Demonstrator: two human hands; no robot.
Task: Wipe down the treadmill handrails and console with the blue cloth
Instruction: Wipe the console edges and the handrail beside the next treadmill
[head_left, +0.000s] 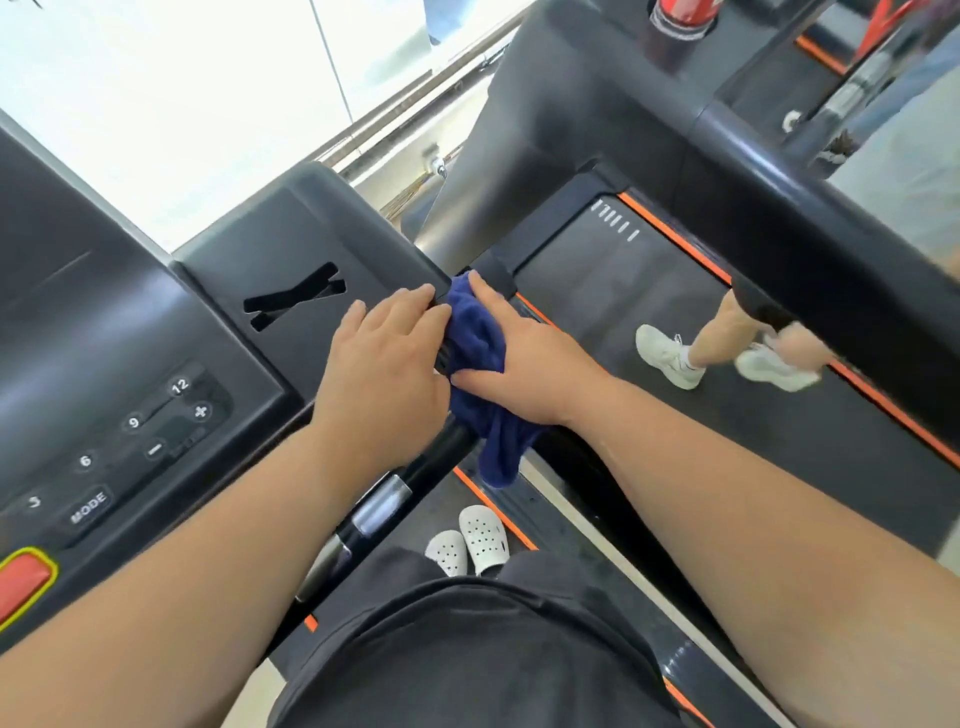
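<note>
The blue cloth (480, 374) is bunched over the right handrail (415, 478) where the rail meets the black console (291, 249). My right hand (524, 364) presses on the cloth, thumb and fingers wrapped around it, and a loose end hangs below the rail. My left hand (384, 369) lies flat on the console's right edge beside the cloth, fingers together, touching the cloth's left side. The console's button panel (124, 441) with numbers and MODE sits lower left.
A red stop button (23, 582) is at the left edge. A neighbouring treadmill (649, 291) stands to the right, with another person's legs and white trainers (670, 358) on its belt. My white clogs (472, 540) show below the handrail. A red bottle (680, 21) stands in the neighbour's holder.
</note>
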